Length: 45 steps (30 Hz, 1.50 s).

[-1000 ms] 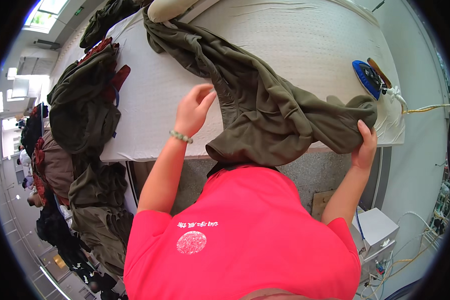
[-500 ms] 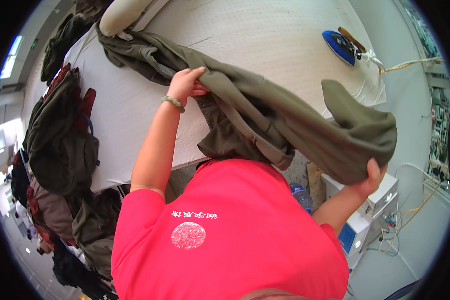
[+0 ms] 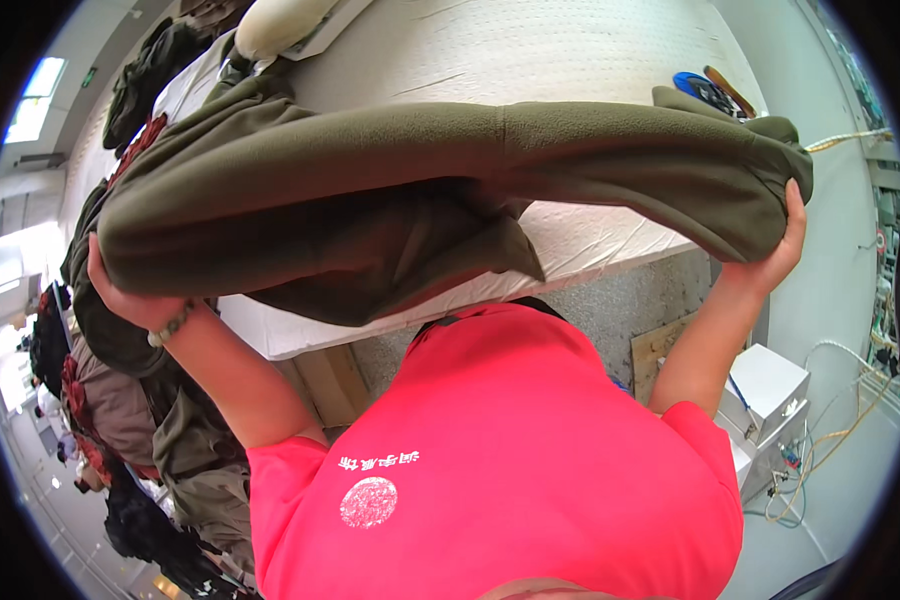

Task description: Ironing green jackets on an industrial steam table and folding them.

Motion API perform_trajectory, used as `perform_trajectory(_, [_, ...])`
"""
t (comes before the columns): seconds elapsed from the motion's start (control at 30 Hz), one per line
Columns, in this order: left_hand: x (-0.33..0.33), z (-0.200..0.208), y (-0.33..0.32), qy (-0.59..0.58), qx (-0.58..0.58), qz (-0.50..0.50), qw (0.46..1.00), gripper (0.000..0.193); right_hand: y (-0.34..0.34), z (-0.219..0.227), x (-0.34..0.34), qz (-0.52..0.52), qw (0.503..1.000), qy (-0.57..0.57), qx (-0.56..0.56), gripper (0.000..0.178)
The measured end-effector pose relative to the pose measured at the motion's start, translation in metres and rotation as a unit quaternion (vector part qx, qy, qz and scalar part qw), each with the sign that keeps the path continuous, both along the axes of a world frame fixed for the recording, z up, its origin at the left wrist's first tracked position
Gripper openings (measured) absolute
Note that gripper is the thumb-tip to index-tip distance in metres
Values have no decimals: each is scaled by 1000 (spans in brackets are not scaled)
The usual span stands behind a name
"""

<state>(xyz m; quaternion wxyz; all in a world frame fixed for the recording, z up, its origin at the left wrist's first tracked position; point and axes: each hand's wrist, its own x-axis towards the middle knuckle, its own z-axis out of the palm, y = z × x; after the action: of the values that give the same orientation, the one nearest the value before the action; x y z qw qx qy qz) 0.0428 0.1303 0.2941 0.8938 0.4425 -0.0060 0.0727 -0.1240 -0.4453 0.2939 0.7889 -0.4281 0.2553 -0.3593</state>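
An olive-green fleece garment (image 3: 400, 150) is stretched sideways between my hands, raised over the near part of a white padded table (image 3: 590, 240). My left hand (image 3: 135, 295) grips its left end from below, the thumb up along the outer side and the other fingers hidden by cloth. At the right end my right hand (image 3: 775, 255) holds a bunched part, with its fingers mostly behind the fabric. A loose flap hangs from the garment's middle toward me. Which part of the garment each hand holds I cannot tell.
A blue iron (image 3: 708, 92) with a brown handle rests at the table's far right, partly behind the cloth. A cream padded form (image 3: 275, 25) stands at the far left. Dark garments (image 3: 120, 400) hang in a pile along the left. White boxes (image 3: 765, 385) with cables are at lower right.
My left hand has moved from the garment's middle out to the left and nearer me. My right hand has risen farther away. The cloth is now spread wide and lifted.
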Motion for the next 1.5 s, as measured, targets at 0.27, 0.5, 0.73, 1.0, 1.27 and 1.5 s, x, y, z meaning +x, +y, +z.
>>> perform_trajectory(0.27, [-91,50,63,-38,87,211,973,52,18,11,38,-12,998,31,-46,48])
perform_trajectory(0.5, [-49,84,53,-90,89,195,973,39,-1,24,29,-60,997,-7,-40,46])
perform_trajectory(0.73, [66,102,-5,-102,160,256,948,25,-28,-36,34,96,995,10,22,47])
perform_trajectory(1.0, [86,35,-142,-60,215,-21,974,27,-84,-93,-13,22,996,66,54,47])
perform_trajectory(1.27, [103,37,-204,-149,364,-198,898,73,-102,-107,-34,-5,995,88,54,47])
perform_trajectory(1.5, [60,-84,-169,-67,542,48,837,24,-47,-151,-27,256,902,314,-150,51])
